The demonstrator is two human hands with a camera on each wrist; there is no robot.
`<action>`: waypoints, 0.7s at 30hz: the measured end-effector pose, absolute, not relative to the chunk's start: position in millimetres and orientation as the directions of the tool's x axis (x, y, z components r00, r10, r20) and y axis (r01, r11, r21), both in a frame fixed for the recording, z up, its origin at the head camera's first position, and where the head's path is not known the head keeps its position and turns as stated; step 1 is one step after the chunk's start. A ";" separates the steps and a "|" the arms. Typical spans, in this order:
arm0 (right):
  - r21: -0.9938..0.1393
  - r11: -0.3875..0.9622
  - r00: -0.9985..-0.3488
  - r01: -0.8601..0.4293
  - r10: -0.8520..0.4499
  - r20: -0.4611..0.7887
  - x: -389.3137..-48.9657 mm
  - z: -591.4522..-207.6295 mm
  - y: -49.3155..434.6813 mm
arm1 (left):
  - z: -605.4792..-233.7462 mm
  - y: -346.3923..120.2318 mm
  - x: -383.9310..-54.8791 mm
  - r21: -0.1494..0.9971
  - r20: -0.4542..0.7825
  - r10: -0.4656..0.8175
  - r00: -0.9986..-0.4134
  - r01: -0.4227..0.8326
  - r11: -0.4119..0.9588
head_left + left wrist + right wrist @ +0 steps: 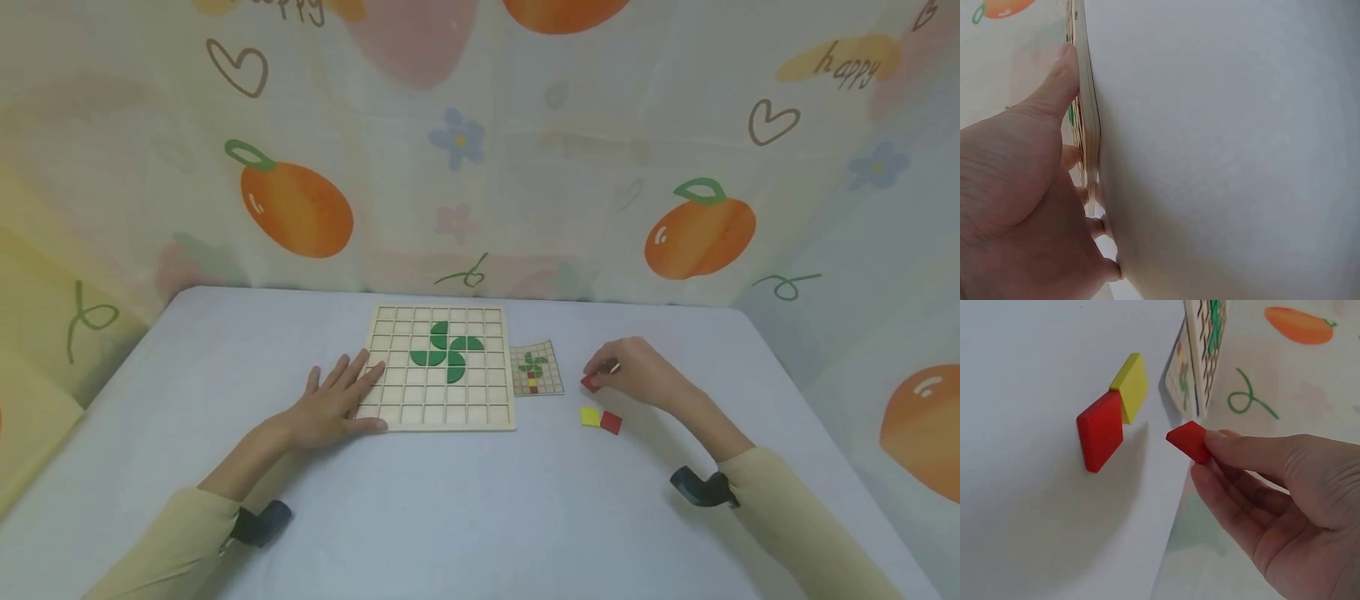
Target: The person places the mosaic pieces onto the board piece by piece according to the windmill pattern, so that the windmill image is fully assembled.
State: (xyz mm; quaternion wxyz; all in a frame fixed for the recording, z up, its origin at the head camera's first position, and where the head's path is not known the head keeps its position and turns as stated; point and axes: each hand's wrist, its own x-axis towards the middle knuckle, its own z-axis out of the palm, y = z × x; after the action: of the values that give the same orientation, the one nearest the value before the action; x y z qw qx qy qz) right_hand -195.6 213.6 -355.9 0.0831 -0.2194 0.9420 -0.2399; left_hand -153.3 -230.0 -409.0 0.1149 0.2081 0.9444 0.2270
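Observation:
My left hand (330, 408) lies spread over the left edge of a wooden grid board (480, 414), its fingers straight. Several green quarter-circle pieces (438, 358) form a pinwheel on the board. Just right of the board is a small pattern card (557, 379) showing a green pinwheel with red and yellow squares below it. My right hand (641, 373) pinches a red square tile (1189, 441) between thumb and fingers. On the table below that hand, a yellow square tile (590, 417) and another red square tile (611, 423) touch at their edges.
A white-covered table (480, 517) carries everything. Behind it hangs a cloth (562, 208) printed with oranges, hearts and flowers. Each wrist bears a dark strap-on device, seen on the left (261, 523) and the right (702, 487).

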 end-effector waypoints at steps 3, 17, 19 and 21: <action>-0.488 0.790 -0.894 -0.371 -0.446 -0.042 -197.7 -356.3 205.9 | -408.6 -230.0 -153.6 0.478 -0.123 0.444 -0.887 0.340 0.810; -0.542 0.724 -0.879 -0.426 -0.473 0.059 -207.1 -362.1 165.0 | -409.0 -232.4 -152.2 0.474 -0.128 0.435 -0.891 0.330 0.816; -0.547 0.725 -0.882 -0.419 -0.468 0.056 -208.2 -362.5 157.4 | -408.2 -232.2 -151.8 0.475 -0.127 0.436 -0.891 0.331 0.815; -0.551 0.718 -0.877 -0.426 -0.477 0.057 -208.9 -362.9 150.2 | -408.6 -232.1 -151.6 0.470 -0.129 0.432 -0.893 0.329 0.819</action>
State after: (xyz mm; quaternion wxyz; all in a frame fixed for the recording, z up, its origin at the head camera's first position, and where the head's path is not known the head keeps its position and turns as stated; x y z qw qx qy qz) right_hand -208.9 150.2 -362.9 0.0447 -0.2437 0.9257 -0.2860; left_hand -151.6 -232.1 -408.6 0.1156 0.2009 0.9467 0.2237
